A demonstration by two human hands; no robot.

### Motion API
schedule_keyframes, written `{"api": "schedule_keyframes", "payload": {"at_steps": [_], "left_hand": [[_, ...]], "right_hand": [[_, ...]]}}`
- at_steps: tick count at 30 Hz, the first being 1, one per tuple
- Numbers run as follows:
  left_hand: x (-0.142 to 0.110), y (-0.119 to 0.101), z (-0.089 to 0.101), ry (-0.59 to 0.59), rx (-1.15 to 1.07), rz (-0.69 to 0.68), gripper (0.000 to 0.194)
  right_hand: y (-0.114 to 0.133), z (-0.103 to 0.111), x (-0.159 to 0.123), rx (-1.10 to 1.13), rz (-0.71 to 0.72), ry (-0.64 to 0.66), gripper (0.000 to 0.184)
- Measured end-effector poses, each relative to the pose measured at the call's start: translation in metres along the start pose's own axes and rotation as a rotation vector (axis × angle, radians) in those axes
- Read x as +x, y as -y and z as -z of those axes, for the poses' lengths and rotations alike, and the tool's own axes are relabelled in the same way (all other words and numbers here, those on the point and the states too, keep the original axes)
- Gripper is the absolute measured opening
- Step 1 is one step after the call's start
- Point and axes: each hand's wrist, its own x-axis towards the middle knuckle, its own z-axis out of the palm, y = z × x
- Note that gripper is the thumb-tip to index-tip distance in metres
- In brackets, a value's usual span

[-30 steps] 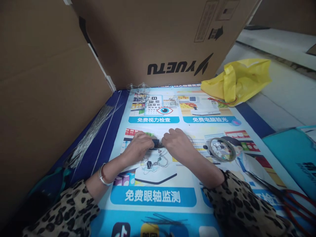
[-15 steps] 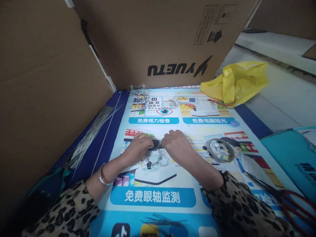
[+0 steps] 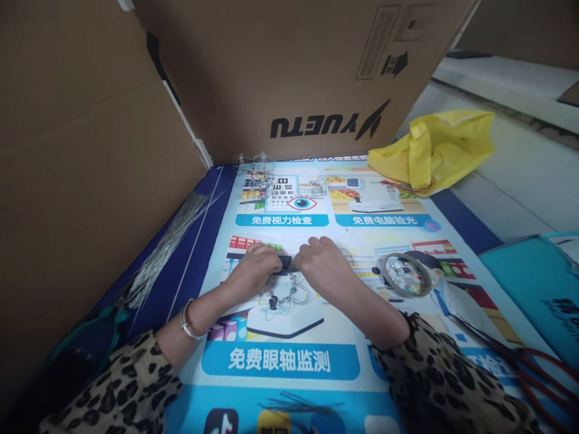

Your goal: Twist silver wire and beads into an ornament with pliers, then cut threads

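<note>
A beaded wire piece (image 3: 286,297), with thin looping wire and small clear and greenish beads, lies between my hands on the printed sheet. My left hand (image 3: 256,269), with a bangle at the wrist, is closed at the upper left of it; the fingertips pinch the wire. Opposite, my right hand (image 3: 324,265) is curled with its fingertips pressed together at the piece's upper right end. What exactly sits in the right fingertips is hidden by the hand. A thin loop of wire shows just behind the right hand.
Beaded wire pieces (image 3: 261,170) lie at the back before a cardboard panel (image 3: 316,72). Left are a wire bundle (image 3: 169,250) and a teal-handled tool (image 3: 106,331). Right are a ring-shaped holder (image 3: 427,283) with beads, scissors (image 3: 520,355), a yellow bag (image 3: 446,150) and a teal pouch (image 3: 534,289).
Both hands stay closed at the beaded wire piece in almost the same place. The right fingers have shifted only slightly, and the view has moved a little.
</note>
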Motion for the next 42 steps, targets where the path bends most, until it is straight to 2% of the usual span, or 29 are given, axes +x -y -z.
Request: {"api": "schedule_keyframes", "payload": {"at_steps": [8,16,21,24,28,37,42], "left_hand": [[0.0,0.0,-0.001,0.007,0.025,-0.035,0.021],[0.001,-0.002,-0.001,0.023,0.064,-0.052,0.021],[-0.004,-0.002,0.001,-0.028,0.032,-0.007,0.017],[-0.008,-0.004,0.004,-0.021,0.002,0.036,0.014],[-0.012,-0.006,0.007,-0.029,0.026,0.026,0.012],[-0.019,-0.011,0.006,-0.028,0.203,-0.029,0.014],[-0.019,-0.013,0.008,-0.018,0.298,-0.113,0.013]], "right_hand": [[0.002,0.004,0.0,0.017,-0.009,0.01,0.01],[0.003,-0.002,0.0,0.011,-0.036,0.007,0.011],[0.002,-0.001,-0.002,-0.024,-0.017,-0.051,0.009],[-0.002,-0.002,-0.008,-0.028,-0.04,-0.094,0.008],[-0.012,-0.007,-0.015,-0.011,-0.068,-0.132,0.007],[-0.016,0.002,-0.015,-0.063,0.074,-0.327,0.017],[-0.01,0.003,-0.013,-0.093,0.124,-0.322,0.016]]}}
